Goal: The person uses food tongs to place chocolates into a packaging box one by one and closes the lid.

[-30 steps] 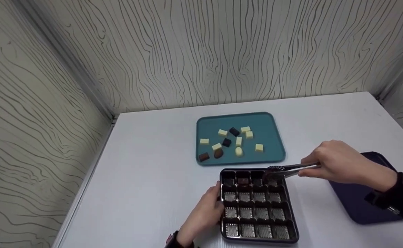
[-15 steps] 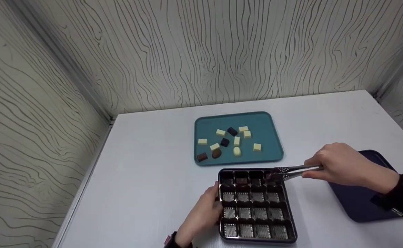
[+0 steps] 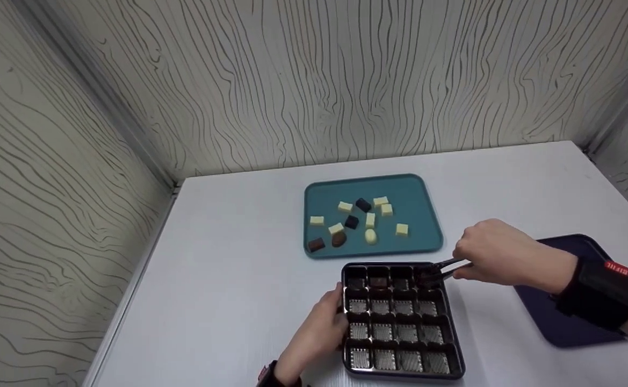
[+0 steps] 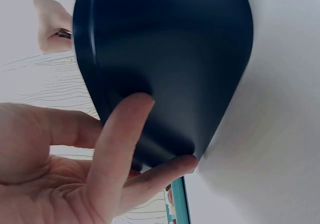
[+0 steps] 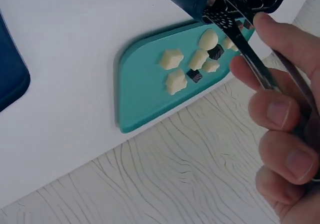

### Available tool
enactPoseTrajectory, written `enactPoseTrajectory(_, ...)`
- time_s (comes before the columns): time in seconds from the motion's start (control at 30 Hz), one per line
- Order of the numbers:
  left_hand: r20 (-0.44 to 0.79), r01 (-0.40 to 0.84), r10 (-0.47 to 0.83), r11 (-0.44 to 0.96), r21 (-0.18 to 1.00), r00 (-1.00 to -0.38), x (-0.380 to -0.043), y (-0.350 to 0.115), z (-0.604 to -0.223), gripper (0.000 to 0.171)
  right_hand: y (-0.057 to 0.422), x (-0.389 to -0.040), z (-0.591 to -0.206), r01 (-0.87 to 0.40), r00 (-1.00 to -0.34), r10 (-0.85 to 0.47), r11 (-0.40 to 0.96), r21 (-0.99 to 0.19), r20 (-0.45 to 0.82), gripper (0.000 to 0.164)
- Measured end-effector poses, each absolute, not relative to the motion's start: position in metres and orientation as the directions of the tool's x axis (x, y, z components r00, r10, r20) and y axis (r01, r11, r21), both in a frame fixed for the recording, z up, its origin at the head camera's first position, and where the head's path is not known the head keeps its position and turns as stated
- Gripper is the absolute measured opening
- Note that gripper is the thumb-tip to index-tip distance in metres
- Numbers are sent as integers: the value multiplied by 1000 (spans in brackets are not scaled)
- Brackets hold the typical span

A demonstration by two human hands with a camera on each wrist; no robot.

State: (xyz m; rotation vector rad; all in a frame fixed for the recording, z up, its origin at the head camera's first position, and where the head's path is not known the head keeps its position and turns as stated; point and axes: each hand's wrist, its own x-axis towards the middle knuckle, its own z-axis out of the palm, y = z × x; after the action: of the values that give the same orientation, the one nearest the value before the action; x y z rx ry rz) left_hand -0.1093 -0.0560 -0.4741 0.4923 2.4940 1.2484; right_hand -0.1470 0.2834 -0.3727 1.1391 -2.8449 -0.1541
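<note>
My right hand [image 3: 488, 252] grips metal tongs [image 3: 453, 264] with perforated tips. The tips reach into the far right compartment of a dark chocolate box [image 3: 457, 344], around a dark brown piece that is hard to make out. In the right wrist view, the fingers curl round the tongs [image 5: 257, 64]. The box's other far-row compartments hold dark chocolates [image 3: 379, 282]. My left hand [image 3: 319, 328] rests against the box's left wall, its fingers fairly straight. In the left wrist view, fingertips touch the navy outer wall [image 4: 175, 84].
Behind the box lies a teal tray [image 3: 421, 215] bearing several white chocolates [image 3: 402, 229] and a few dark ones [image 3: 316, 244]. On the right is a dark blue tray [image 3: 550, 317], partly under my right forearm. A patterned wall [image 3: 292, 80] closes off the table's far edge.
The right hand first eases right, then shifts left, and its wrist turns. The tongs' tips have settled deeper in the far right compartment with the dark piece. The left hand stays on the box.
</note>
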Motion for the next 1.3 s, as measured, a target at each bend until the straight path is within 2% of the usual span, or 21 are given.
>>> enactPoseTrajectory(0.13,-121,164,437,558,813,-891,-109,-55,-475,64,280,-147,-359,-669,-737,-676,731,138,5,31)
enactPoseTrajectory(0.37,-133,151,437,556,817,-890,-110,-58,-473,65,290,-148,-342,-611,-784,-619,783,117,45,31)
enactPoseTrajectory(0.8,-125,158,441,551,820,-889,-110,-57,-473,64,271,-144,-362,-642,-755,-651,758,112,77,35)
enactPoseTrajectory(1.3,-121,156,435,549,821,-892,-110,-57,-474,66,260,-141,-353,-643,-751,-660,740,200,28,42)
